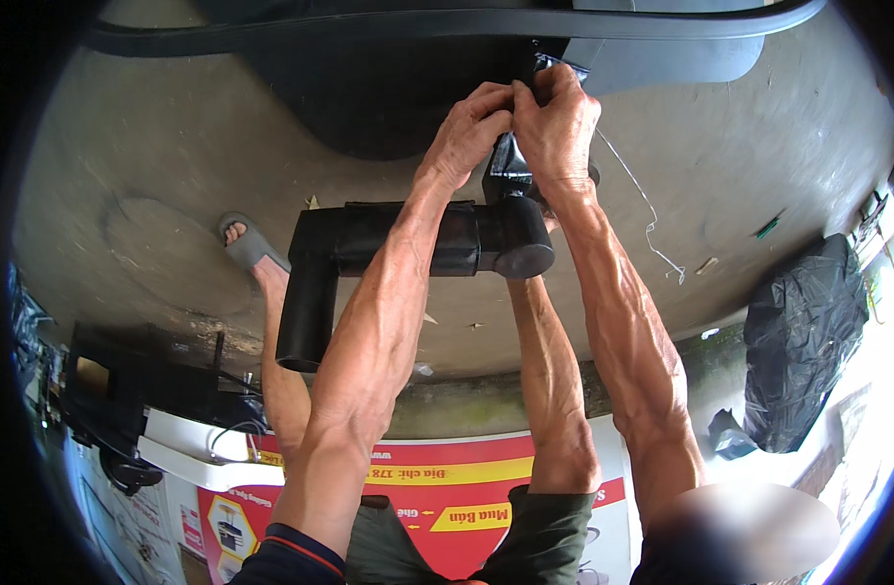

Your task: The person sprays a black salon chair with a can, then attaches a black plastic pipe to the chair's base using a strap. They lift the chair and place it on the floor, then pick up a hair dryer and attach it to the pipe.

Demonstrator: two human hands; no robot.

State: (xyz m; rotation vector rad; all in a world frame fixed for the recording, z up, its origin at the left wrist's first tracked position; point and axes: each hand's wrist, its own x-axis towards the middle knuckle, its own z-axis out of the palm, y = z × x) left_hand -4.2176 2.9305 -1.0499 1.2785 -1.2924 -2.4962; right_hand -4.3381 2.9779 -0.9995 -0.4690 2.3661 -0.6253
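A black pipe assembly lies across my legs: a thick horizontal tube with an elbow turning down at its left end and a round end cap at its right. A narrower black upright piece rises from its right end. My left hand and my right hand meet at the top of that upright piece, fingertips pinched together. A thin pale wire trails from under my right hand down to the floor on the right. What exactly the fingertips pinch is hidden.
Bare concrete floor all around. A large dark object lies beyond the hands. My foot in a grey sandal rests at left. A black plastic bag sits at right, a red and yellow banner below, dark equipment at lower left.
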